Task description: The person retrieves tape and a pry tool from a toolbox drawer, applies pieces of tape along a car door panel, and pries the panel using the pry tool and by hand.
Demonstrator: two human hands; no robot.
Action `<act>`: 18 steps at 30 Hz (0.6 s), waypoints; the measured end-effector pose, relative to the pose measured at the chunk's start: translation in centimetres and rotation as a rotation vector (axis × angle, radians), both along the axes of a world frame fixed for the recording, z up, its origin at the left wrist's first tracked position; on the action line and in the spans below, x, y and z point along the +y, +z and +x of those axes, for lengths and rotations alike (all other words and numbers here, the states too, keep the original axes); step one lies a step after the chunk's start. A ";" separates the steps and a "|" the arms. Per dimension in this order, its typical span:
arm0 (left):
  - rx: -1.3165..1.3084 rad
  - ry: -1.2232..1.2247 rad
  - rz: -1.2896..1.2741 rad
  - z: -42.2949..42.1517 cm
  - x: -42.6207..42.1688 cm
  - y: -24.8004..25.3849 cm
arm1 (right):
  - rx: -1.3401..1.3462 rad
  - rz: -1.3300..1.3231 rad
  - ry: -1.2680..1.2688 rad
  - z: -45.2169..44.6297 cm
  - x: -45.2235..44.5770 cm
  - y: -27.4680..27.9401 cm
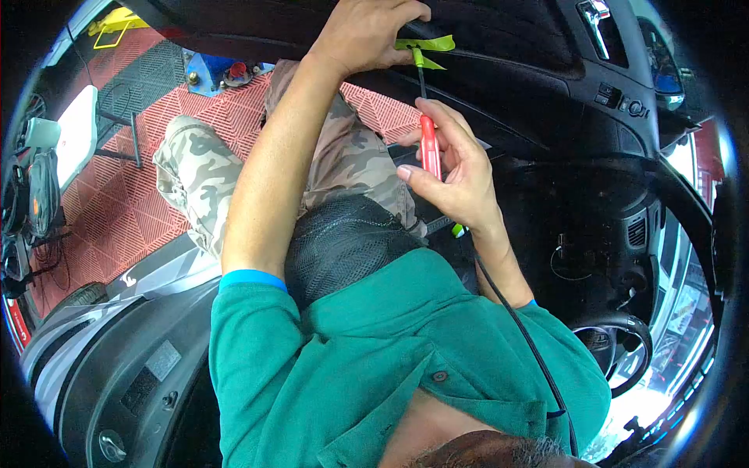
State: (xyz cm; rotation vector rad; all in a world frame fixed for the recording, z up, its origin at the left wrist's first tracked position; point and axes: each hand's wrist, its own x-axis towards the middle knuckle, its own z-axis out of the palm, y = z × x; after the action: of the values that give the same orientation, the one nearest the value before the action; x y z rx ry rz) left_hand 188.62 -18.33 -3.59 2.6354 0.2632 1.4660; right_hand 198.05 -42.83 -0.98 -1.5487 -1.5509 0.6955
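My right hand [460,160] is closed around the red handle of a screwdriver [430,148], thumb on one side and fingers on the other. Its thin dark shaft points up toward a dark door panel [499,70], ending at a lime-green sleeve or tip. Two lime-green flaps of a thin strip [433,44] stick out there. At the panel, my left hand [374,35] has its thumb and fingers bent about the strip's near end. The exact contact under those fingers is partly hidden.
A chrome door handle [594,27] and switches [608,95] are at the upper right. The steering wheel [628,355] is lower right. A black cable [519,327] runs over my right arm. Red floor tiles [117,210], a stand, and a blue item [207,74] lie left.
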 end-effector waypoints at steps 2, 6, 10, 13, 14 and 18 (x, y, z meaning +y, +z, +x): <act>0.055 -0.002 -0.064 0.1 0.0 0.0 | -0.097 0.019 -0.025 -0.1 0.3 -0.3; -0.010 -0.024 0.071 -0.2 0.4 -0.7 | -0.318 0.059 -0.051 -1.0 0.2 -0.2; -0.014 -0.001 0.126 -1.3 0.0 -0.6 | -0.328 0.026 -0.070 -3.0 0.0 0.7; -0.018 0.016 0.132 -2.7 -0.2 -0.6 | -0.247 0.119 -0.038 -4.2 -0.1 -0.2; -0.019 0.019 0.135 -3.0 -0.1 -0.6 | -0.309 0.186 -0.015 -4.6 0.1 0.1; 0.017 0.033 0.123 -2.8 0.2 -0.7 | -0.415 0.368 0.021 -4.8 1.5 1.0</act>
State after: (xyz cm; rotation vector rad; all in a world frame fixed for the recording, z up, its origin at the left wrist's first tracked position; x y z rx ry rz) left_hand 185.85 -18.12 -4.29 2.7534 0.2269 1.5170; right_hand 193.22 -41.35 0.04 -1.4509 -1.8732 0.0813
